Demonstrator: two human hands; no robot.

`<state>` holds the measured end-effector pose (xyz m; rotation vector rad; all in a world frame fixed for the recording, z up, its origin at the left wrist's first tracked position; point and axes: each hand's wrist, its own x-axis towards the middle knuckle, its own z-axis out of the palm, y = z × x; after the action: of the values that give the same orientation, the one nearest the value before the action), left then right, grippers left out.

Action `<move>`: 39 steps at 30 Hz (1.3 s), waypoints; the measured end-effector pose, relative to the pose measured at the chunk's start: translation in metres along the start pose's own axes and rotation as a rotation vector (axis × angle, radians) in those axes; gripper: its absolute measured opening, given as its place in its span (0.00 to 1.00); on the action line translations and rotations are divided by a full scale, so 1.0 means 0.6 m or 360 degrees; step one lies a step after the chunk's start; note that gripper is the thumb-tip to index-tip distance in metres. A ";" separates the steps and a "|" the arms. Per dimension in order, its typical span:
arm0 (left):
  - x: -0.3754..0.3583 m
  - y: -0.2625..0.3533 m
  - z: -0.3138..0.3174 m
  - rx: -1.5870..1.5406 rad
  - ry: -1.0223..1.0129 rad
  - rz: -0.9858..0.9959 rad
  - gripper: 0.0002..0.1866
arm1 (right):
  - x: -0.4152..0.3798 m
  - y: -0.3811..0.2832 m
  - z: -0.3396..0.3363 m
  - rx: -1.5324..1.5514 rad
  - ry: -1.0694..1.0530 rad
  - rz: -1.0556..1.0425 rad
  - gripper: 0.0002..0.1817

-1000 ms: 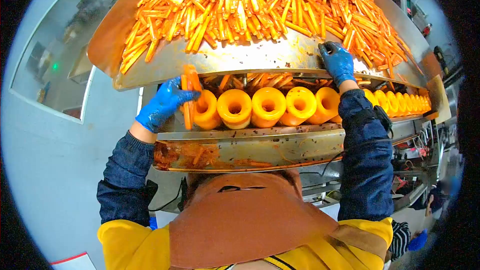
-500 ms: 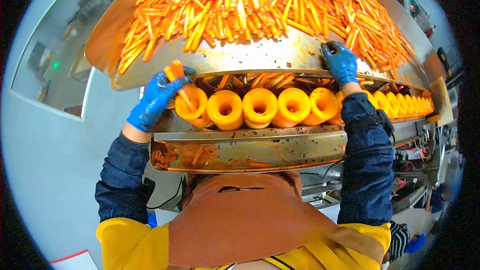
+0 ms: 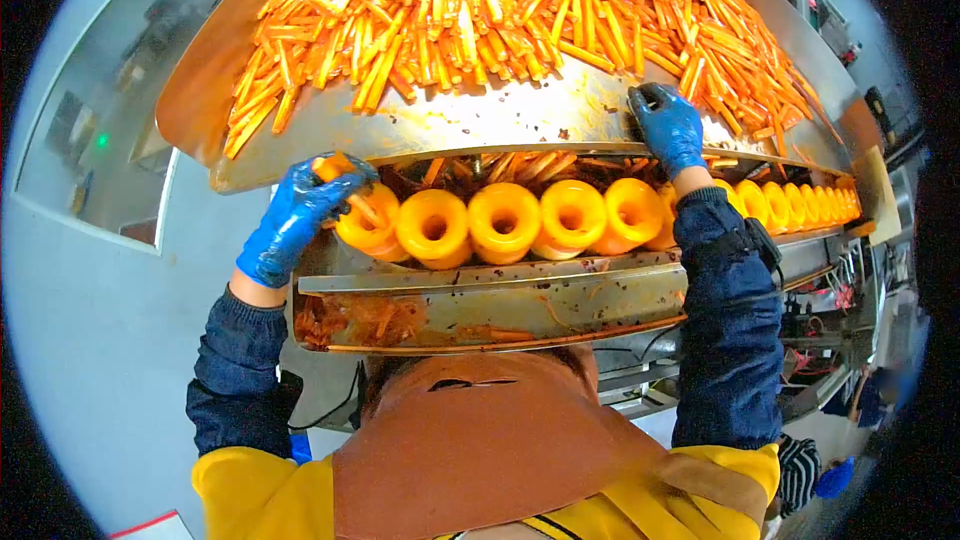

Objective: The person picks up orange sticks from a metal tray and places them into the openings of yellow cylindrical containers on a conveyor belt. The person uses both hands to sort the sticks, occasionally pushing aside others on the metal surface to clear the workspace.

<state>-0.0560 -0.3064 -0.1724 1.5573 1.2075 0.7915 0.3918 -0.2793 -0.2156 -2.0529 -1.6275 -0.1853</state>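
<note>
Feeding step: left hand (image 3: 290,220) clamped on orange sticks (image 3: 335,168), held at mouth of first funnel (image 3: 366,220) in row. Right hand (image 3: 668,126) flat on tray (image 3: 480,120) edge beside stick pile (image 3: 500,10), fingers spread, holding nothing. Next likely needs: align sticks with funnel bore, release, regrab from pile.

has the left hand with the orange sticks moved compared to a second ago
Yes. The left hand has gone up and left, from beside the first yellow funnel to the steel tray's lip, holding orange sticks.
</note>
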 end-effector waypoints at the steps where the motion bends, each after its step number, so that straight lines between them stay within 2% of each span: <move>1: 0.001 0.000 -0.003 0.0072 -0.0080 -0.0066 0.11 | -0.001 0.000 0.004 0.0010 -0.0001 -0.0010 0.20; 2: 0.008 -0.026 -0.004 0.0094 -0.0018 0.0009 0.11 | -0.002 0.001 0.006 0.0028 0.0031 -0.0014 0.20; 5: 0.007 -0.048 -0.014 0.0302 -0.0075 -0.0062 0.11 | -0.005 -0.007 0.000 0.0012 0.0010 0.0035 0.20; 7: 0.003 -0.047 -0.016 0.0240 0.0010 -0.0059 0.11 | -0.007 -0.009 -0.001 -0.0007 0.0012 0.0034 0.21; 9: 0.004 -0.053 -0.019 0.0220 -0.0107 0.0163 0.13 | -0.006 -0.009 -0.001 0.0047 0.0011 0.0069 0.21; 10: 0.006 -0.046 -0.021 0.0366 -0.0417 0.0111 0.15 | -0.005 -0.010 -0.002 0.0075 -0.0016 0.0086 0.20; 11: 0.000 -0.034 -0.025 0.0841 -0.0504 0.0125 0.17 | -0.006 -0.006 0.004 0.0076 -0.0003 0.0079 0.20; 13: 0.020 -0.025 -0.029 0.0838 -0.0366 0.0436 0.18 | -0.004 -0.005 0.005 0.0060 0.0093 -0.0055 0.19; 15: 0.059 0.000 -0.045 0.0429 -0.0211 0.0121 0.18 | -0.002 -0.005 0.002 0.0095 0.0027 0.0006 0.17; 16: 0.078 0.036 -0.047 0.0581 -0.0162 0.0144 0.19 | 0.001 -0.002 0.004 0.0009 -0.0061 -0.0067 0.15; 18: 0.147 0.044 -0.057 0.0632 -0.0200 0.0059 0.28 | 0.018 -0.029 -0.017 -0.0230 -0.0240 -0.0169 0.13; 19: 0.177 0.051 -0.058 0.0654 -0.0222 0.0076 0.31 | 0.034 -0.029 -0.018 -0.0268 -0.0226 -0.0380 0.13; 21: 0.258 0.041 -0.056 0.0996 -0.0140 0.0139 0.37 | 0.094 -0.073 -0.018 -0.0291 -0.0477 -0.0372 0.15; 22: 0.306 0.022 -0.052 0.1023 -0.0114 0.0211 0.42 | 0.114 -0.111 -0.023 -0.0210 -0.0443 -0.0383 0.17; 23: 0.326 0.023 -0.032 0.1018 -0.0139 0.0241 0.42 | 0.134 -0.150 -0.022 -0.0134 -0.0402 -0.0388 0.19; 24: 0.346 0.031 -0.004 0.1194 -0.0055 0.0139 0.45 | 0.157 -0.175 0.002 -0.0098 -0.0411 -0.0293 0.22; 25: 0.366 0.033 0.020 0.1366 0.0037 0.0033 0.48 | 0.178 -0.199 0.029 -0.0021 -0.0579 -0.0243 0.30; 26: 0.391 -0.005 0.036 0.1498 0.0084 0.0243 0.49 | 0.181 -0.226 0.056 -0.0014 -0.0593 -0.0088 0.31; 27: 0.364 0.030 0.071 0.1842 0.0149 0.0125 0.45 | 0.182 -0.250 0.081 0.0000 -0.0608 0.0056 0.35; 29: 0.364 0.022 0.069 0.1762 0.0167 0.0160 0.40 | 0.175 -0.275 0.118 -0.0132 -0.0493 0.0077 0.42; 31: 0.357 0.002 0.046 0.1737 0.0144 0.0208 0.39 | 0.175 -0.273 0.119 -0.0038 -0.0545 0.0090 0.41; 33: 0.348 -0.006 0.027 0.1708 0.0131 0.0267 0.37 | 0.165 -0.251 0.096 0.0002 -0.0628 -0.0075 0.37; 36: 0.315 0.004 -0.004 0.1726 -0.0147 0.0402 0.35 | 0.141 -0.199 0.077 0.0019 -0.0618 -0.0300 0.30; 37: 0.306 0.004 -0.018 0.1713 -0.0142 0.0375 0.35 | 0.137 -0.176 0.078 0.0032 -0.0651 -0.0360 0.29; 39: 0.289 0.000 -0.046 0.1547 -0.0428 0.0726 0.32 | 0.122 -0.169 0.010 -0.0132 -0.0983 -0.0277 0.28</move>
<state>-0.0297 -0.1325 -0.1751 2.6974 1.0917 0.2098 0.3153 -0.1973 -0.1598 -2.1563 -2.1902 0.3671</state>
